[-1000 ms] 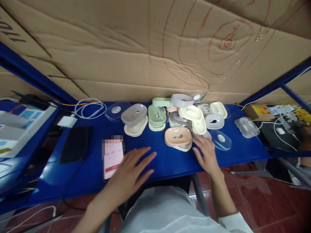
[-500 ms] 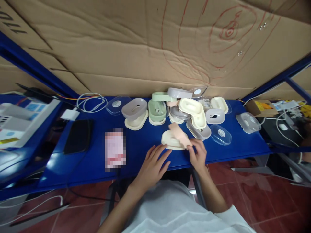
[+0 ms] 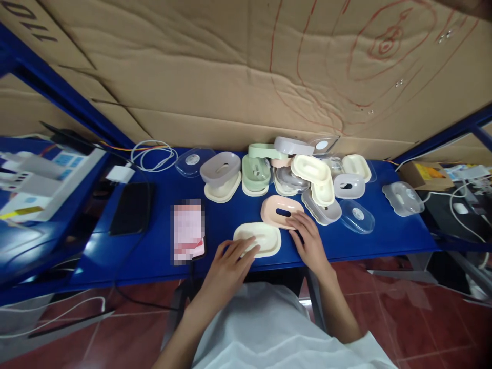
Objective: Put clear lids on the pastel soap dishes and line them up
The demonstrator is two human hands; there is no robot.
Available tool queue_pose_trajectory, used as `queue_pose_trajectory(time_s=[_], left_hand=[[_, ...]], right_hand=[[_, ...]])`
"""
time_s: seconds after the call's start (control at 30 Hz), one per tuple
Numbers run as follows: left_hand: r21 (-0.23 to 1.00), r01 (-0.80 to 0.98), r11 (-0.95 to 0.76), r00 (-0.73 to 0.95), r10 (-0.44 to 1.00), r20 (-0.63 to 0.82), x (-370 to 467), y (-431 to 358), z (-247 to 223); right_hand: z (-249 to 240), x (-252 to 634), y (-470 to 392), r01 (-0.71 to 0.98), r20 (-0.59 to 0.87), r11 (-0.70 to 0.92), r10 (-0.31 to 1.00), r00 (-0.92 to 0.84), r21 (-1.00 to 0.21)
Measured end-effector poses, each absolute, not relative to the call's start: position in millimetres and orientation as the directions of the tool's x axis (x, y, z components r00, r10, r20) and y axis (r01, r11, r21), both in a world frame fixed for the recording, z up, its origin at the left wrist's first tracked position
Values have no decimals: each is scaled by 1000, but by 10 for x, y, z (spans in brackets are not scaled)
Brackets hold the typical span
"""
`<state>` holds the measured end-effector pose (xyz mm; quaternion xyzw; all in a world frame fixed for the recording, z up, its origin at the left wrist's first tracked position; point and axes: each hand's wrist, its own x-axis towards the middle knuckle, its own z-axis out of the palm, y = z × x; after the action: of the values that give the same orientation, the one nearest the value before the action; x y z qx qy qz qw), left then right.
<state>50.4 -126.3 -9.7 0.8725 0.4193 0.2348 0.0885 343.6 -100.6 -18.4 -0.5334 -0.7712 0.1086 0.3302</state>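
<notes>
A cream oval tray (image 3: 271, 241) lies near the front edge of the blue table. My left hand (image 3: 230, 261) is open, its spread fingers reaching over the tray's left part. Just behind and to the right is a peach oval cover (image 3: 271, 211) with a dark slot in its top. My right hand (image 3: 310, 241) has it by the right end, fingers over the top and thumb at the front side. Farther back sit a grey slotted cover (image 3: 221, 169) on a cream base, a green box (image 3: 255, 173) and a stack of cream trays (image 3: 311, 168).
Clear plastic lids (image 3: 357, 216) lie around the pile, with a wavy clear piece (image 3: 403, 199) at the right. On the left are a phone with a blurred screen (image 3: 188, 230), a black flat device (image 3: 130, 207) and a coiled white cable (image 3: 154, 155). Cardboard (image 3: 192, 77) stands behind.
The peach cover has gone from tilted over the cream tray to lying flat behind it, slot upward. The cream tray and my left hand have shifted left and toward me.
</notes>
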Motion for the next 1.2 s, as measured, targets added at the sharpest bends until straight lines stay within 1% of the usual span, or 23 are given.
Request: queue_pose_trajectory(time_s=[0.17,0.27,0.37,0.47,0.57,0.7,0.8,0.93,1.0,1.1,1.17,1.2], left_hand=[[427,716,-552,396,825,403,425,-1258,-164],[410,740,-533,360,829,429,486,-1196,-157],[321,769,-553,387,802,456,530,-1123,-131],[263,760,-594,461,779,425,530,-1051,-123],[286,726,-625,517,771,373,513,-1000,-150],[327,705,-629,512,771,379,518,-996,-181],[378,699,-607,489,792,367,551,-1041,-168],[458,689,-562,426,825,372,623,-1111,-178],[476,682,-555,392,827,403,659,-1132,-210],[478,680,-556,375,824,425,681,-1149,-262],[480,675,-560,368,820,438,671,-1161,-286],[483,673,-561,359,818,449,662,-1168,-295]], right_hand=[[-111,3298,-966,727,386,432,889,-245,-534],[-56,3202,-1004,708,361,486,870,-336,-512],[-36,3127,-1056,699,348,549,835,-427,-458],[-56,3084,-1092,706,314,581,813,-490,-404],[-94,3066,-1093,703,285,601,799,-529,-381],[-120,3126,-1063,689,317,638,770,-554,-344],[-95,3274,-1020,716,362,623,776,-516,-315],[-9,3460,-813,858,490,441,827,-274,-264],[43,3485,-611,908,521,369,824,-221,-199],[109,3493,-237,930,471,351,842,-263,-108],[137,3533,-17,917,430,389,845,-317,-90],[146,3566,62,908,436,408,837,-331,-93]])
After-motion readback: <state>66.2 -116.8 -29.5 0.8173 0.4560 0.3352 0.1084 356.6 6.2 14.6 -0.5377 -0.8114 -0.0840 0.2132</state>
